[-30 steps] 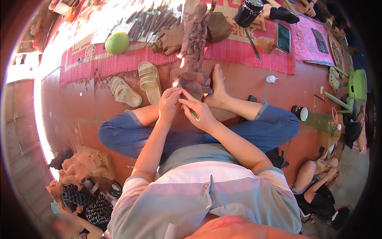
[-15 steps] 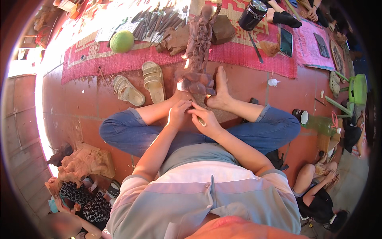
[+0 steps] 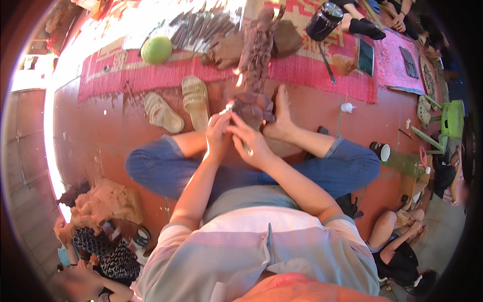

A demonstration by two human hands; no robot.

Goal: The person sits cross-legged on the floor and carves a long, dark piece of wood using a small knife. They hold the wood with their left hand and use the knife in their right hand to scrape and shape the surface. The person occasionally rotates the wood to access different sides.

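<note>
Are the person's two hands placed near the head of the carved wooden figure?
No, the left hand and right hand are together beside the lumpy base of the carved figure.

Your floor (image 3: 85, 143) is red tile. Two tan sandals (image 3: 195, 100) lie on it, left of the middle, and a small white bottle (image 3: 347, 107) is to the right. Across the top, your red mat (image 3: 115, 84) holds a round green fruit (image 3: 156, 50) at upper left and a black jar (image 3: 324, 22) at upper right.
</note>
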